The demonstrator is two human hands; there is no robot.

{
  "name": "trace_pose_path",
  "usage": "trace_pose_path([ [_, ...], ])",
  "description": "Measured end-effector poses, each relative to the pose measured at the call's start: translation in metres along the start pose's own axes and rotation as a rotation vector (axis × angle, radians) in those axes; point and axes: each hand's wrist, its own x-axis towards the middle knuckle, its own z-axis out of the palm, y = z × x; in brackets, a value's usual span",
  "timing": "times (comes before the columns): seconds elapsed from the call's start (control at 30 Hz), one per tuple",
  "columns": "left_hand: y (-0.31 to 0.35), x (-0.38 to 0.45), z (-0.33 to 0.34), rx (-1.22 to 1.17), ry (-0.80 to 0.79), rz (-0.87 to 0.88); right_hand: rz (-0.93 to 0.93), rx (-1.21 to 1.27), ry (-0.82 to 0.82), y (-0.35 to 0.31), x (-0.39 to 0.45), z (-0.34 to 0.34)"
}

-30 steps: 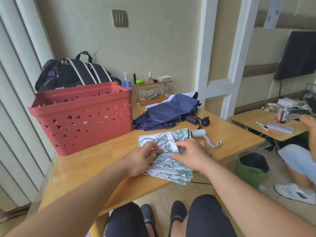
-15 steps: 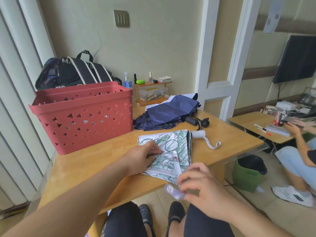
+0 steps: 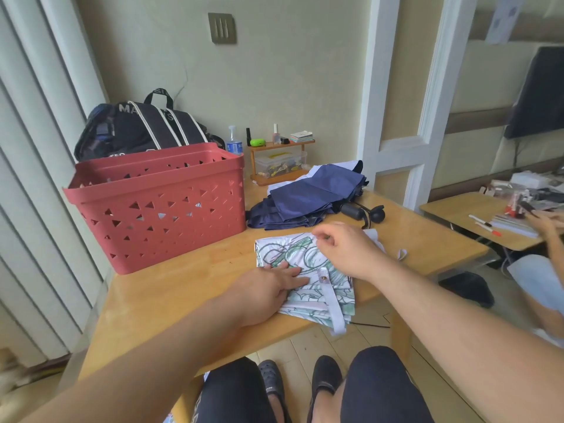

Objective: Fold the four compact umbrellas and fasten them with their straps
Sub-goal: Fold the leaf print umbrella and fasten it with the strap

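Observation:
A white-and-green patterned umbrella (image 3: 283, 251) lies flattened on the wooden table (image 3: 183, 288) near its front edge. My left hand (image 3: 271, 285) presses flat on the canopy's near left part. My right hand (image 3: 341, 248) is over the canopy's far right part, fingers curled, pinching a fold at the far edge. The umbrella's white strap (image 3: 335, 312) with a metal snap lies loose and hangs over the table edge. Its handle is hidden behind my right hand; only the wrist loop (image 3: 401, 254) shows. Navy umbrellas (image 3: 311, 196) lie unfolded behind, black handles (image 3: 354, 212) pointing right.
A red perforated basket (image 3: 158, 206) stands at the left of the table, a dark backpack (image 3: 140, 126) behind it. A small wooden shelf (image 3: 280, 160) with bottles sits by the wall. Another person (image 3: 543, 227) sits at a second table on the right.
My right hand let go of the strap near the table edge and moved up to the canopy's far edge. My left hand flattened on the fabric.

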Motion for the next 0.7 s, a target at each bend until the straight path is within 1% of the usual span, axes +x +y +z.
trace_pose_path([
  [0.03,-0.001,-0.003,0.002,0.001,0.004,0.010,0.031,-0.042,-0.073,0.002,0.005,0.006],
  [0.07,-0.002,-0.007,0.004,0.002,0.006,0.018,0.046,-0.074,-0.102,0.003,0.006,0.011],
  [0.23,-0.001,-0.028,0.003,0.000,0.048,0.052,0.019,-0.198,-0.118,0.011,-0.014,0.014],
  [0.33,0.003,-0.020,-0.022,-0.010,-0.013,-0.063,-0.026,-0.215,-0.138,0.017,-0.021,0.021],
  [0.37,0.005,-0.010,-0.032,0.017,-0.005,-0.095,-0.028,-0.210,-0.141,0.019,-0.022,0.023],
  [0.4,0.006,0.004,-0.042,0.075,0.047,-0.094,-0.030,-0.206,-0.140,0.020,-0.023,0.025],
  [0.47,0.003,0.041,-0.054,0.152,0.203,-0.052,-0.030,-0.203,-0.149,0.022,-0.025,0.027],
  [0.5,0.001,0.059,-0.057,0.160,0.228,-0.047,-0.026,-0.203,-0.159,0.024,-0.027,0.028],
  [0.53,0.000,0.076,-0.060,0.177,0.196,-0.079,-0.025,-0.204,-0.164,0.026,-0.029,0.029],
  [0.63,-0.011,0.107,-0.058,0.257,-0.115,-0.216,-0.036,-0.219,-0.154,0.031,-0.032,0.031],
  [0.67,-0.016,0.111,-0.056,0.226,-0.186,-0.236,-0.043,-0.231,-0.157,0.031,-0.032,0.031],
  [0.7,-0.020,0.112,-0.053,0.166,-0.214,-0.249,-0.051,-0.246,-0.163,0.030,-0.032,0.031],
])
